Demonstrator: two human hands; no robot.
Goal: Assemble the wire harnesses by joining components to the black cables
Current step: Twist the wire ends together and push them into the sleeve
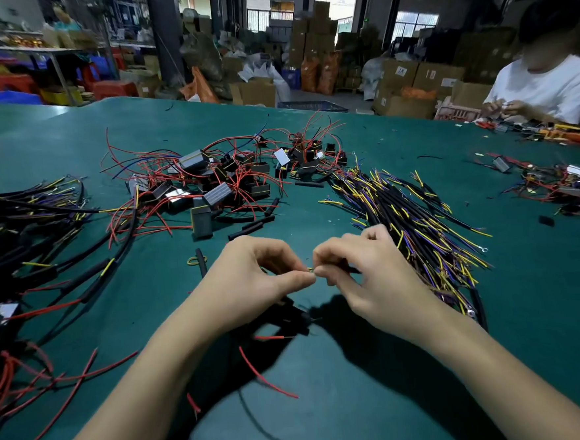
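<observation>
Fingers (pixel 298 281) of our left hand (pixel 251 277) and right hand (pixel 364 276) pinch thin yellow wire ends (pixel 311 270) together above the green felt surface (pixel 329 406), near the black cables (pixel 412 225).

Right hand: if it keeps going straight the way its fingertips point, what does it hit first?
The right hand points left, at the left hand. Their fingertips nearly meet around the thin wire end pinched between them, so it would likely meet the left hand's fingertips first. Any gap is too small to judge.

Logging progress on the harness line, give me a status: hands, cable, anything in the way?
Left hand and right hand pinch wire ends together. Black cable in right fingers. Nothing blocking.
</observation>
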